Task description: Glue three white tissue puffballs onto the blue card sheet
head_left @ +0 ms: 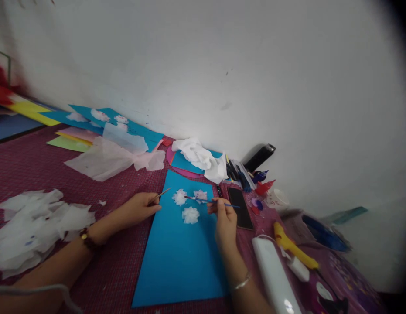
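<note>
A blue sheet (pixel 186 261) lies on the dark red cloth, with three crumpled white tissue tufts near its far end. My left hand (pixel 146 206) is closed on a thin wooden stick (pixel 162 192) at the sheet's left edge. Over the right edge, my right hand (pixel 224 213) pinches a blue paintbrush (pixel 227 204). The brush tip lies between the left tuft (pixel 179 197) and the right tuft (pixel 200 196), which shows faint pinkish marks. Nearest me is the third tuft (pixel 190 215), plain white.
White tissue (pixel 29 226) is heaped at left. Behind are blue sheets with tufts (pixel 137 131) and crumpled white paper (pixel 199 157). To the right lie a phone (pixel 240 208), a paper cup (pixel 276 199), a yellow glue gun (pixel 294 248) and a long white object (pixel 274 274). A wall stands behind.
</note>
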The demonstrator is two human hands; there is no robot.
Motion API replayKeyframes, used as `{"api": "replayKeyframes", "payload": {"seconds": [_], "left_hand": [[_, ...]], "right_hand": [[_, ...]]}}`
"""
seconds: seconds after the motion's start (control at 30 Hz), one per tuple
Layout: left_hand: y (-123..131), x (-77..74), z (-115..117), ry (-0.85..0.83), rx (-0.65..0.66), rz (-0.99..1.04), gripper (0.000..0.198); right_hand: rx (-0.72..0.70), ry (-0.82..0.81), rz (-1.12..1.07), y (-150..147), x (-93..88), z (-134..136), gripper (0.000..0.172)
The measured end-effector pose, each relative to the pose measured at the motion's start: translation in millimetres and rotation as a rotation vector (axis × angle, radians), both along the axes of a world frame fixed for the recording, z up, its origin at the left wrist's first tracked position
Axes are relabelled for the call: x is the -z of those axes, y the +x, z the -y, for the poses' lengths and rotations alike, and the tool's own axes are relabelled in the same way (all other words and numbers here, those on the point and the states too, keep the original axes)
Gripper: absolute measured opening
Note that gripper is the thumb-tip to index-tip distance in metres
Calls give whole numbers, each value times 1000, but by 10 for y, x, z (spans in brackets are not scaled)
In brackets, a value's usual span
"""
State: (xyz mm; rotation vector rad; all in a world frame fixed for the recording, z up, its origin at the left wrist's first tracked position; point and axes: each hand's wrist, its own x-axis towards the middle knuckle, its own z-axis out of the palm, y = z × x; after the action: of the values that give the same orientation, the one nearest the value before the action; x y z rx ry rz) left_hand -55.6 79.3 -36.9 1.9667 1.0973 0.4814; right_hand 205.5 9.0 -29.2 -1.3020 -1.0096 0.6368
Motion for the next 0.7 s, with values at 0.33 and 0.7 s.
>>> {"api": "replayKeyframes", "payload": {"seconds": [0.33,0.7], "left_hand": [[8,-36,16,-2,3,-2,28],[17,-61,23,-11,-9,-8,28]], "right_hand": [[47,-40,98,32,-25,-11,34],[-34,-56,41,22,-27,3,32]]}}
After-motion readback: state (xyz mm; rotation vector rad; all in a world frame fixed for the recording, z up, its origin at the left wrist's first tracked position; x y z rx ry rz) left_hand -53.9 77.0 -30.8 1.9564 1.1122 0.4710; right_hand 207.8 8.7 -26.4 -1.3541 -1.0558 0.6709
